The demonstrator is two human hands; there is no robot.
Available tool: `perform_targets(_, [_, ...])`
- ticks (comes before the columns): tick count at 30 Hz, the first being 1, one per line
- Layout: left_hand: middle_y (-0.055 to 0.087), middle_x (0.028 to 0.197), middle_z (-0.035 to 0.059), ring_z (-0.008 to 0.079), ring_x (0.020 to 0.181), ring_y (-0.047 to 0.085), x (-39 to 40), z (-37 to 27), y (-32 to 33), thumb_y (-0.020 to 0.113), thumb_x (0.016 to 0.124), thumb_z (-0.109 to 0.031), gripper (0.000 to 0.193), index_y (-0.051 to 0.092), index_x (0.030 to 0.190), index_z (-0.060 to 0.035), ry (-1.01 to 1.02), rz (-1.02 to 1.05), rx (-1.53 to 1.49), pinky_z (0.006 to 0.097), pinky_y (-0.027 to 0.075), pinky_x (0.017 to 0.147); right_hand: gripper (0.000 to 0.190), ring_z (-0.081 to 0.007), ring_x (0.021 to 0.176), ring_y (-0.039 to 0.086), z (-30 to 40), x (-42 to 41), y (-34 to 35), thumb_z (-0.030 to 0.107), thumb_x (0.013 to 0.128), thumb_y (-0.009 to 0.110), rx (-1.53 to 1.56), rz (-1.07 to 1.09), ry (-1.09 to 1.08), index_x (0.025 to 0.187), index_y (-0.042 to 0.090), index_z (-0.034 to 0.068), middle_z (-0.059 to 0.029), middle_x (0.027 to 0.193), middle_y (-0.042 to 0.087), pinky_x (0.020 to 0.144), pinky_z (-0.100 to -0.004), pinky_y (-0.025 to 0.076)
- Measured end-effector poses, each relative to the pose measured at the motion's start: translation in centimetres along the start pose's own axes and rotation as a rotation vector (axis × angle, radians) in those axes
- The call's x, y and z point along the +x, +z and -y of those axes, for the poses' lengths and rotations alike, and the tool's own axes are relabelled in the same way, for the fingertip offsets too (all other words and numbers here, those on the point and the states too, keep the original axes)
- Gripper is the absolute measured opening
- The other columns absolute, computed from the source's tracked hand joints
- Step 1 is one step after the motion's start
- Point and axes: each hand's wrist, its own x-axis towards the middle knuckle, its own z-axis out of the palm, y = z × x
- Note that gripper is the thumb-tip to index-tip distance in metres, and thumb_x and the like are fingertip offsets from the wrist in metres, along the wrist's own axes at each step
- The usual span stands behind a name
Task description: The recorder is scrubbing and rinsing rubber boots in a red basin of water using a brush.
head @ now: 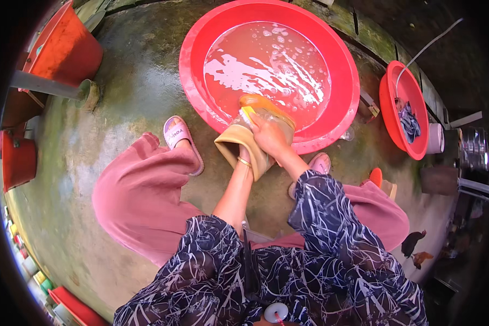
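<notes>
A tan boot (237, 136) with an orange-brown sole (265, 102) is held over the near rim of a large red plastic basin (342, 98). My left hand (245, 153) reaches into the boot's open shaft; its fingers are hidden inside, and a gold-coloured bangle circles the wrist. On the boot's upper side, my right hand (270, 132) grips a small yellow scrubbing brush (247, 111) with white bristles. Those bristles rest against the boot near the sole. Cloudy water (265, 61) with suds and bubbles fills the bottom of the basin.
Wet concrete floor (134, 98) surrounds my slippered feet. On the right, a smaller red basin (391, 106) holds dark cloth. Orange-red buckets (71, 49) stand at the left, near a grey pipe (45, 84). Two chickens (413, 244) are at the lower right.
</notes>
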Motion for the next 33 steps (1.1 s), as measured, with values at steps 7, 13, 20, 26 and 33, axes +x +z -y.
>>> perform_targets(7, [0.052, 0.118, 0.0051, 0.0227, 0.108, 0.050, -0.2, -4.2, -3.3, 0.042, 0.094, -0.049, 0.045, 0.045, 0.125, -0.0162, 0.479, -0.347, 0.219, 0.0376, 0.044, 0.092, 0.041, -0.0402, 0.085, 0.062, 2.5, -8.0, -0.1, 0.030, 0.093, 0.045, 0.172, 0.050, 0.087, 0.132, 0.048, 0.020, -0.0218, 0.096, 0.064, 0.074, -0.0476, 0.049])
perform_targets(13, [0.049, 0.127, 0.0073, 0.0237, 0.114, 0.048, -4.4, -4.0, 0.4, 0.046, 0.093, -0.045, 0.048, 0.044, 0.128, -0.0121, 0.322, -0.030, 0.161, 0.0403, 0.041, 0.096, 0.041, -0.0399, 0.089, 0.062, 0.0, 3.3, 1.1, 0.030, 0.092, 0.045, -0.108, 0.074, -0.007, 0.131, 0.048, 0.018, -0.0212, 0.097, 0.064, 0.075, -0.0485, 0.048])
perform_targets(20, [0.056, 0.118, 0.0076, 0.0230, 0.101, 0.055, -11.1, -5.7, 1.8, 0.050, 0.090, -0.048, 0.055, 0.044, 0.128, -0.0090, 0.316, -0.160, 0.501, 0.0331, 0.045, 0.081, 0.040, -0.0392, 0.089, 0.062, 0.3, -1.9, -0.4, 0.030, 0.093, 0.043, 0.014, 0.229, -0.062, 0.129, 0.050, 0.016, -0.0217, 0.099, 0.064, 0.075, -0.0475, 0.049])
perform_targets(26, [0.057, 0.059, 0.0182, 0.0236, 0.057, 0.057, -7.7, -3.6, -0.2, 0.057, 0.079, -0.013, 0.025, 0.057, 0.074, 0.0110, 0.798, -0.715, 1.487, 0.0400, 0.044, 0.056, 0.038, -0.0400, 0.093, 0.060, 1.9, 7.1, 2.2, 0.032, 0.093, 0.041, -0.013, 0.266, -0.091, 0.126, 0.052, 0.016, -0.0220, 0.101, 0.063, 0.078, -0.0479, 0.047])
perform_targets(33, [0.060, 0.069, 0.0238, 0.0289, 0.067, 0.063, -9.7, -4.2, -0.5, 0.055, 0.080, -0.012, 0.024, 0.057, 0.084, 0.0107, 0.816, -0.730, 1.387, 0.0409, 0.046, 0.062, 0.035, -0.0397, 0.090, 0.060, -5.9, 0.6, 0.2, 0.032, 0.094, 0.040, 0.156, 0.184, -0.378, 0.121, 0.053, 0.015, -0.0209, 0.102, 0.063, 0.077, -0.0506, 0.046])
